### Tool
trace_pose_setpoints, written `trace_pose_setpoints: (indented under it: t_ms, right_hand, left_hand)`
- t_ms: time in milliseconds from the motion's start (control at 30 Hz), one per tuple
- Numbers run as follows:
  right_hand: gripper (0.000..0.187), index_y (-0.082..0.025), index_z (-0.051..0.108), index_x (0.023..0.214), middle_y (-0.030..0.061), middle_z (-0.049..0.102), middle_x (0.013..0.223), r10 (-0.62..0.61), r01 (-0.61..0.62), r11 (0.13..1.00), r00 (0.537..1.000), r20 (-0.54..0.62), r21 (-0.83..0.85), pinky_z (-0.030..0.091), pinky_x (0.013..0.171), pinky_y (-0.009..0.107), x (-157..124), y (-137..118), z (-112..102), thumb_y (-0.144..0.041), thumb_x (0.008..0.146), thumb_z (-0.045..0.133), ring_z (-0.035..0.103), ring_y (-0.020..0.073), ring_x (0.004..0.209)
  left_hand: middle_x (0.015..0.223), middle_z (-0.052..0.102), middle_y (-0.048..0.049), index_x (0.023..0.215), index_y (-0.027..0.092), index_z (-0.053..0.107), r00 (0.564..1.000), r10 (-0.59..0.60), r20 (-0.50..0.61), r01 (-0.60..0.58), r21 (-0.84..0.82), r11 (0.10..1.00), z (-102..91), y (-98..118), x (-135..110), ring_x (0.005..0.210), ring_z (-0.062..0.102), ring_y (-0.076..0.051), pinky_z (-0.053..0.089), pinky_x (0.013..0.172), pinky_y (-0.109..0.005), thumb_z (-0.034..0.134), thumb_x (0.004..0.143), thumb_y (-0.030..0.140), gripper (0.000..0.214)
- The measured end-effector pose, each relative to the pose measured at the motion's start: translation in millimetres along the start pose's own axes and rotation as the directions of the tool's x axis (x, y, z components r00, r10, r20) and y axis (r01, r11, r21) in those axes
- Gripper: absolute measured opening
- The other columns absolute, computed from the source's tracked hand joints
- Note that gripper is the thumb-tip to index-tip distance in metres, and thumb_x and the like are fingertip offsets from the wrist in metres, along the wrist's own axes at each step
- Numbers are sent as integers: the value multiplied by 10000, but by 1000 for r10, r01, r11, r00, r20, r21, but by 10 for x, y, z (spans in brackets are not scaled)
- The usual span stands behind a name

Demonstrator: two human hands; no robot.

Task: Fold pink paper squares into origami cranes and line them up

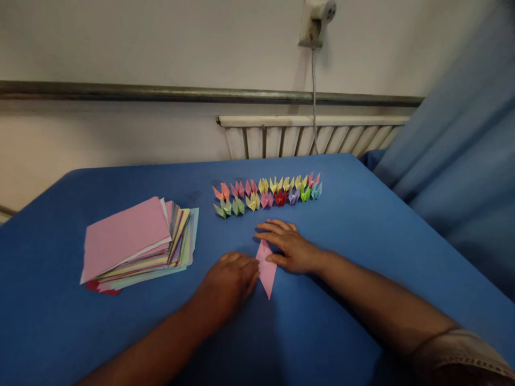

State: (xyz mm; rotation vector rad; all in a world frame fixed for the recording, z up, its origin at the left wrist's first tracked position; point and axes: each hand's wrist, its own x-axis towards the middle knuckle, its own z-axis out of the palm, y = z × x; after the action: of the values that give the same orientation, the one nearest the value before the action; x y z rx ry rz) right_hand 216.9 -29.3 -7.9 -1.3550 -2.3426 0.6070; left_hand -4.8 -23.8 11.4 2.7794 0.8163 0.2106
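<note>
On the blue table lies a pink paper folded into a narrow kite shape, its long point towards me. My left hand is closed, with curled fingertips at the paper's left edge; its thumb is partly hidden. From the other side, my right hand rests with fingers stretched out and apart. Its thumb lies on the right half of the paper and its fingers reach over the upper tip. Beyond the hands stand two rows of small folded paper cranes in several colours.
A stack of coloured paper sheets, pink on top, lies at the left. Behind the blue table are a wall pipe, a white radiator and a socket with a plugged cord. A blue curtain hangs at the right.
</note>
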Motion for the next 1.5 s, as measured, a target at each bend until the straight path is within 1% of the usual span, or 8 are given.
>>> trace_pose_setpoints:
  t_ms: [133, 267, 467, 667, 900, 1033, 1200, 1500]
  right_hand:
    - [501, -281, 445, 1365, 46, 531, 1335, -85, 86, 996, 996, 32, -19, 212, 1068, 454, 8, -24, -38, -308, 877, 555, 341, 238, 1315]
    - [502, -296, 507, 1321, 55, 578, 1168, -75, 76, 996, 997, 15, -40, 275, 1006, 457, -2, -25, -52, -345, 833, 613, 443, 251, 1153]
    - [494, -268, 513, 1309, 85, 441, 1385, -80, 81, 995, 997, 13, -50, 231, 1045, 496, -34, -4, -3, -409, 841, 589, 326, 295, 1289]
    - [512, -251, 489, 1326, 81, 482, 1355, -101, 101, 995, 995, 20, -26, 245, 1053, 474, -28, 10, 2, -420, 851, 577, 354, 274, 1281]
    - [427, -259, 523, 1281, 75, 540, 1186, -5, 4, 999, 1000, -13, -32, 328, 955, 426, 16, -4, 4, -375, 873, 573, 440, 244, 1118]
    - [393, -248, 556, 1212, 74, 520, 1196, 6, -6, 999, 1000, -24, -37, 334, 943, 418, 12, -4, 11, -375, 843, 608, 429, 247, 1124]
    - [362, -223, 558, 1160, 86, 483, 1287, 0, -2, 999, 999, -43, -34, 301, 992, 432, 8, -20, 22, -377, 836, 607, 389, 254, 1207]
    - [475, -207, 496, 1214, 107, 468, 1290, 38, -37, 999, 997, -61, 9, 328, 997, 447, 21, 43, 41, -365, 793, 649, 395, 259, 1206]
  left_hand:
    - [900, 652, -57, 910, 184, 617, 993, -76, -91, 67, -101, 993, 54, -51, 75, 881, 576, -202, 437, 830, -371, 468, 915, 254, 164]
    - [1014, 617, -75, 912, 175, 577, 973, -162, -165, 135, -163, 977, 134, -86, 108, 962, 543, -219, 434, 881, -396, 558, 863, 288, 125]
    - [1191, 570, -103, 899, 183, 593, 945, -286, -159, 259, -168, 951, 175, -80, 140, 1131, 485, -278, 389, 969, -477, 647, 789, 362, 217]
    - [1177, 591, -72, 828, 194, 613, 947, -291, -134, 256, -228, 939, 193, -72, 166, 1126, 493, -263, 379, 964, -465, 655, 780, 302, 126]
    - [1159, 601, -63, 783, 196, 611, 950, -269, -159, 221, -267, 938, 210, -92, 155, 1122, 492, -251, 384, 962, -464, 637, 785, 263, 72]
    - [1149, 605, -64, 779, 197, 601, 951, -266, -160, 216, -277, 936, 217, -109, 166, 1120, 503, -248, 394, 962, -468, 619, 790, 235, 44]
    - [1192, 577, -82, 922, 202, 590, 935, -292, -202, 247, -219, 944, 242, -127, 163, 1153, 482, -269, 389, 981, -477, 650, 778, 299, 184]
    - [1220, 559, -110, 925, 186, 601, 917, -368, -157, 343, -164, 925, 187, -24, 212, 1165, 471, -294, 382, 977, -483, 642, 789, 380, 240]
